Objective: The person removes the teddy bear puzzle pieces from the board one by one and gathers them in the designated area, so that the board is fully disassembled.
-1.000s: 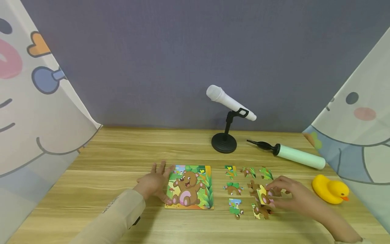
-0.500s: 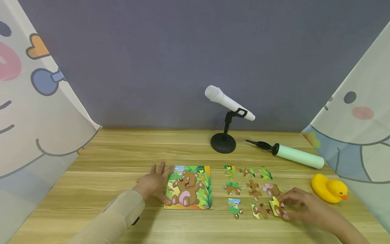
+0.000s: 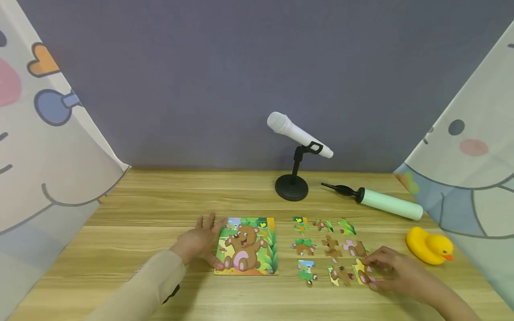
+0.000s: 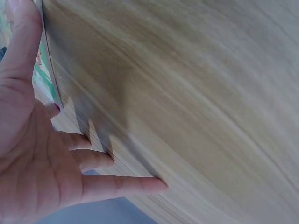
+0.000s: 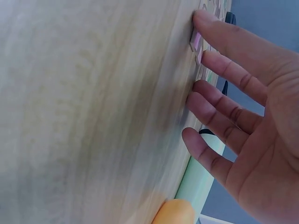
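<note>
A bear picture puzzle board [image 3: 246, 245] lies flat on the wooden table [image 3: 160, 200]. My left hand [image 3: 198, 240] rests flat beside the board's left edge, fingers spread, thumb [image 4: 18, 42] along the edge. Right of the board, several loose puzzle pieces lie in rows, among them one at the top left [image 3: 299, 223] and one in the middle [image 3: 331, 244]. My right hand [image 3: 383, 266] lies low over the table with straight fingers. Its fingertips [image 5: 201, 18] touch the yellow and brown piece [image 3: 361, 273] at the rows' lower right corner.
A white microphone [image 3: 297, 133] on a black stand [image 3: 292, 187] is behind the pieces. A green pump [image 3: 387, 204] lies at the back right, and a yellow rubber duck [image 3: 429, 246] sits right of the pieces. Printed curtains [image 3: 48, 147] hang on both sides.
My right hand carried the yellow and brown piece from the middle of the group to the lower right corner and laid it flat. The left hand stayed beside the board.
</note>
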{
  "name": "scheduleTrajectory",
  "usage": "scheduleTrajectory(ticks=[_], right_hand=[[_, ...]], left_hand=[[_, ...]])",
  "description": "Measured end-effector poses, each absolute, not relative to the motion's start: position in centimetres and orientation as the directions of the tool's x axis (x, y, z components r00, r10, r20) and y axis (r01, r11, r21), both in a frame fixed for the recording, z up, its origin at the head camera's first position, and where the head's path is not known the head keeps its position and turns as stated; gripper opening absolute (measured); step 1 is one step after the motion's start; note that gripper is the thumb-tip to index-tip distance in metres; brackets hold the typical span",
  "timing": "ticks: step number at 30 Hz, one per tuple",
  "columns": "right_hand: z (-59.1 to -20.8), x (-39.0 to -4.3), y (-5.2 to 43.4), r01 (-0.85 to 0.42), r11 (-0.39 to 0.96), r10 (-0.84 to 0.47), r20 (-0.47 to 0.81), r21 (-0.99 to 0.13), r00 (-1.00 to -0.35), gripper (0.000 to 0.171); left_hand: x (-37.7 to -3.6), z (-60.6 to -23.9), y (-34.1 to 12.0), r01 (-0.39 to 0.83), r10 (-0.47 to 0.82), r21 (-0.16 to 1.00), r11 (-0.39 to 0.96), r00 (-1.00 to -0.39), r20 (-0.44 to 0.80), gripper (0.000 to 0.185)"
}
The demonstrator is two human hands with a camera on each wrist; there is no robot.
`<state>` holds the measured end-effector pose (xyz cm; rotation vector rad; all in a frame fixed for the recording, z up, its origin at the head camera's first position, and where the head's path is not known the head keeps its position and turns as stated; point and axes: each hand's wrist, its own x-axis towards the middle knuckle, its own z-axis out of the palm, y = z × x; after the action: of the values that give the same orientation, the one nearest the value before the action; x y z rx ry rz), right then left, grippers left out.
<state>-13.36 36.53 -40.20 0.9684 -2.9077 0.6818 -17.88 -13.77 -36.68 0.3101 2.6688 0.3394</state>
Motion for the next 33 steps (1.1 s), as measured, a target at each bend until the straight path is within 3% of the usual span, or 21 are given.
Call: scheduleTrajectory(ticks=[16,27,33], right_hand=[[-38.7,-13.6,34.4,-0.493,0.766,-0.529,0.03,-0.414,-0.848,0.04],[-38.0,-14.6,32.2,-0.535,0.74,-0.56,0.068,-0.408,-0.826,0.041],[-37.4,-15.0,31.1,-0.506,0.743,-0.555,0.02,-0.439,-0.832,0.04]], left_hand=[[-17.2,-36.6,-15.1,0.21,0.357,0.394,0.895,-0.866,-0.351,0.129],[-17.2,-36.3,-15.7,0.212,0.363,0.408,0.888,-0.868,-0.338,0.125],[-17.3,-36.4,-15.6,0.208,0.361,0.412,0.887,-0.869,-0.339,0.125]])
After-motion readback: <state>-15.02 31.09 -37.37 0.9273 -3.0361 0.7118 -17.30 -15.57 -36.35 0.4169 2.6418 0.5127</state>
